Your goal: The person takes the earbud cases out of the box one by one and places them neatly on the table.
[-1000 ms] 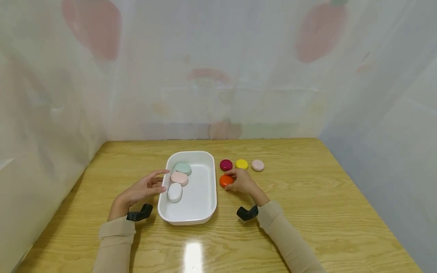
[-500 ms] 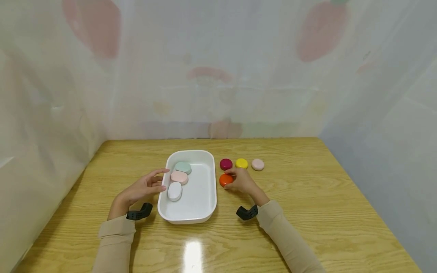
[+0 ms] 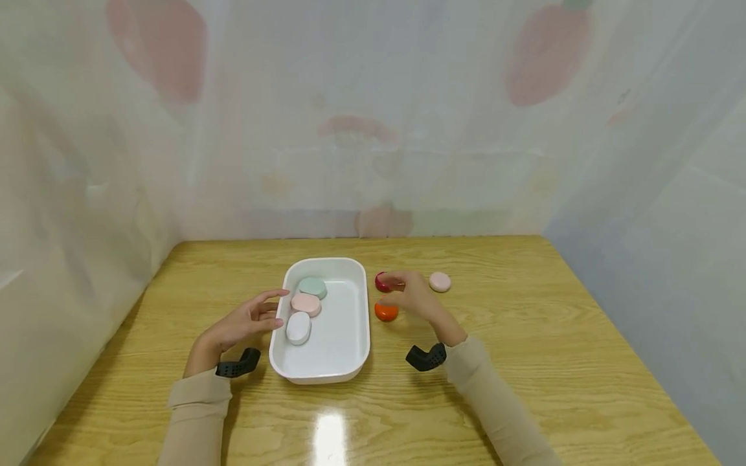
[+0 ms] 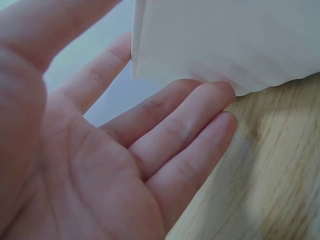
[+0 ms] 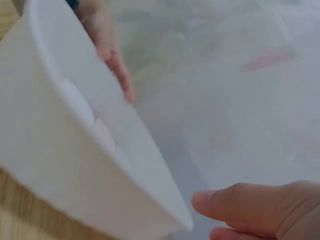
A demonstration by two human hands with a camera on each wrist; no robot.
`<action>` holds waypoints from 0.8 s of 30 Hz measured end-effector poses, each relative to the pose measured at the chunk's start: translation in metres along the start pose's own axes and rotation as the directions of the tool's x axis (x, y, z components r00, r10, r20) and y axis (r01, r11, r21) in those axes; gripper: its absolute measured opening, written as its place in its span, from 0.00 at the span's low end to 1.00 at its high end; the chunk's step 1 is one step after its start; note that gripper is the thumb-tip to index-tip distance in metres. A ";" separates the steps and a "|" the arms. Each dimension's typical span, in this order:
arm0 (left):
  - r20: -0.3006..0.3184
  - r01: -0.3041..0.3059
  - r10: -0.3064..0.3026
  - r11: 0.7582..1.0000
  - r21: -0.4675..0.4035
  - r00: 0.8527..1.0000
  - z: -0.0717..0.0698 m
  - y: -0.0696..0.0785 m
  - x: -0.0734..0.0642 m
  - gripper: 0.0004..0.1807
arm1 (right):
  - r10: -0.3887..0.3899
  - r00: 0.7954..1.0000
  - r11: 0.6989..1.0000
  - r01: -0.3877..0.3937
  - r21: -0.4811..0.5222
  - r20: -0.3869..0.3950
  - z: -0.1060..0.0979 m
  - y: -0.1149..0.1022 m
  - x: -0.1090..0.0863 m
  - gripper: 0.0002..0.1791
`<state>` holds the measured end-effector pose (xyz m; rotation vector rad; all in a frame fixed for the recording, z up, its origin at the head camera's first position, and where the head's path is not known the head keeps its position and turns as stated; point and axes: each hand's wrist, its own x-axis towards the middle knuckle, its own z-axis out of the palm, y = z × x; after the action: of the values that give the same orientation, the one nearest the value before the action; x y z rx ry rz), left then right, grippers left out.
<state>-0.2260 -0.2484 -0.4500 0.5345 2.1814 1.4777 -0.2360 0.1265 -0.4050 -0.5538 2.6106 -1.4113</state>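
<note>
My left hand (image 3: 247, 320) rests its loosely spread fingertips at the left side of a white tray (image 3: 344, 370). In the left wrist view, the fingers (image 4: 175, 125) lie against the tray's outer wall. Inside the tray, along its left side, sit a mint oval piece (image 3: 313, 287), a pink oval piece (image 3: 306, 304) and a white oval piece (image 3: 299, 328). To the right of the tray my right hand (image 3: 416, 298) hovers with nothing between its parted fingers. Under its fingertips are a glossy orange disc (image 3: 386, 311) and a partly covered dark red disc (image 3: 382, 283). The yellow disc is hidden behind the hand.
A pale pink disc (image 3: 440, 282) lies on the wooden table (image 3: 524, 310) right of the right hand. A pale printed curtain (image 3: 361, 162) encloses the table at the back and both sides. Each wrist carries a black camera mount (image 3: 425, 358).
My right hand has come off the orange disc and shifted slightly up and away, now covering the yellow disc and part of the dark red one. The left hand and tray stay put.
</note>
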 end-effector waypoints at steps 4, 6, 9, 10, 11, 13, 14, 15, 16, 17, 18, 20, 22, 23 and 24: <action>0.002 -0.010 0.010 1.000 -0.005 1.000 0.000 0.001 0.000 0.37 | -0.048 0.998 0.999 0.049 -0.020 0.046 -0.004 -0.025 0.004 0.26; 0.005 -0.010 0.010 1.000 -0.005 1.000 0.000 0.001 0.000 0.37 | -0.075 0.995 0.997 0.077 -0.029 0.069 -0.001 -0.034 0.006 0.26; 0.012 -0.011 0.011 1.000 -0.004 1.000 0.000 0.002 0.000 0.37 | -0.120 0.986 0.991 0.125 -0.038 0.118 0.008 -0.044 0.011 0.24; 0.012 -0.010 0.010 1.000 -0.003 1.000 0.000 0.001 0.000 0.37 | -0.137 0.980 0.989 0.144 -0.040 0.141 0.012 -0.047 0.013 0.24; 0.013 -0.008 0.008 1.000 -0.002 1.000 0.001 0.001 0.000 0.37 | -0.152 0.974 0.986 0.161 -0.039 0.167 0.017 -0.050 0.015 0.23; 0.013 -0.004 0.004 1.000 -0.006 1.000 0.001 0.001 0.000 0.37 | -0.176 0.958 0.982 0.188 -0.033 0.226 0.026 -0.054 0.018 0.23; 0.010 0.004 -0.004 1.000 -0.010 1.000 0.001 0.001 0.001 0.37 | -0.185 0.949 0.980 0.199 -0.028 0.254 0.031 -0.057 0.020 0.23; 0.008 0.009 -0.009 1.000 -0.015 1.000 0.001 0.001 0.001 0.37 | -0.189 0.942 0.979 0.203 -0.024 0.277 0.036 -0.059 0.022 0.24; 0.006 0.016 -0.016 1.000 -0.020 1.000 0.002 0.002 0.001 0.37 | -0.193 0.936 0.978 0.207 -0.016 0.295 0.040 -0.061 0.024 0.24; 0.009 0.014 -0.014 1.000 -0.021 1.000 0.002 0.002 0.001 0.38 | -0.197 0.930 0.977 0.212 -0.014 0.309 0.044 -0.063 0.026 0.24; 0.009 0.014 -0.014 1.000 -0.026 1.000 0.002 0.002 0.001 0.38 | -0.200 0.925 0.976 0.215 -0.012 0.323 0.049 -0.065 0.029 0.23; 0.012 0.011 -0.011 0.999 -0.035 1.000 0.002 0.002 0.001 0.38 | -0.204 0.916 0.975 0.221 -0.010 0.346 0.056 -0.068 0.033 0.23; 0.022 -0.005 0.006 0.999 -0.033 1.000 0.002 0.002 0.001 0.38 | -0.208 0.906 0.973 0.231 -0.020 0.369 0.062 -0.069 0.039 0.22; 0.025 -0.015 0.015 0.999 -0.029 1.000 0.002 0.002 0.001 0.38 | -0.207 0.901 0.972 0.234 -0.024 0.382 0.065 -0.069 0.041 0.22; 0.025 -0.022 0.022 0.999 -0.024 0.999 0.002 0.002 0.000 0.37 | -0.202 0.897 0.972 0.232 -0.030 0.392 0.068 -0.069 0.044 0.22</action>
<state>-0.2250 -0.2463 -0.4484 0.5681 2.1427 1.4980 -0.2399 0.0222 -0.3826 -1.0474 2.3439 -1.1140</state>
